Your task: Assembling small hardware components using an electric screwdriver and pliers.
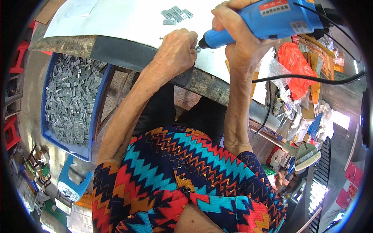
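My right hand [237, 31] is wrapped round a blue corded electric screwdriver [268, 19], held tilted so that its black nose points down and left. Just beside that nose, my left hand [176, 48] is closed in a pinch at the table's near edge. A small grey metal piece [198, 49] shows at its fingertips, mostly hidden by the fingers and the tool's tip. Farther back on the white table top [128, 21] lies a loose cluster of small grey rectangular pieces [176, 15].
Left of my legs stands a blue bin [43, 112] full of similar grey pieces. A blue plastic stool [72, 182] is below it. The tool's black cable [311, 79] loops on the right, near a red plastic bag [293, 64] and piled clutter. The table's worn edge [64, 43] runs before me.
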The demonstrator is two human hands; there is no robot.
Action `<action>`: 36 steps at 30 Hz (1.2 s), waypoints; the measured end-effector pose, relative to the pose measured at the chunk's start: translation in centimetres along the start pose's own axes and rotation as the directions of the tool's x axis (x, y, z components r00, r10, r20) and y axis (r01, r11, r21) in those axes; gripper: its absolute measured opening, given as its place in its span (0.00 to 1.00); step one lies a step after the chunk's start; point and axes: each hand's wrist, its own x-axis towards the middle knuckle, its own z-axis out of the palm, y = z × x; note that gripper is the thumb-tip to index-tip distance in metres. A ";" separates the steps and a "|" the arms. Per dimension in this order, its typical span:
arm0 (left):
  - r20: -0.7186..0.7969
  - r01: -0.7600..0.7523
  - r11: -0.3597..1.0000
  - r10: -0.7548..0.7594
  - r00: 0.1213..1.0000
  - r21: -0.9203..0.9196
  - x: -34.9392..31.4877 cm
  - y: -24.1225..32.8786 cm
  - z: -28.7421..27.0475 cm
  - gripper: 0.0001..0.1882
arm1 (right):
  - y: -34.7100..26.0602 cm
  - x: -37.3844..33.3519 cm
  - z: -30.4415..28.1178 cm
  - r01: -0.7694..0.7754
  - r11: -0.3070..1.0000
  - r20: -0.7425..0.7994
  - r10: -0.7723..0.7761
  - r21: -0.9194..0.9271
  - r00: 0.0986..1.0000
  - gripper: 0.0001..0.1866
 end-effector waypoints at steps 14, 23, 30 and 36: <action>0.007 -0.009 0.999 0.009 1.000 0.046 -0.1 -0.1 0.0 0.06 | -0.7 -0.3 0.0 -0.008 0.999 -0.035 0.010 0.053 0.999 0.14; -0.004 -0.035 0.995 0.035 0.999 0.090 -0.3 -0.2 0.0 0.07 | 0.0 -0.2 -1.8 0.128 0.953 0.082 -0.156 0.274 0.984 0.08; 0.002 -0.057 0.996 0.057 0.998 0.066 -0.2 -0.4 0.1 0.09 | 0.0 -0.8 -3.0 0.125 0.951 0.071 -0.151 0.283 0.986 0.09; -0.067 -0.172 0.985 0.173 0.983 0.021 -0.6 0.3 -0.1 0.11 | -0.4 -1.8 -3.4 0.094 0.927 -0.144 -0.044 0.364 0.989 0.11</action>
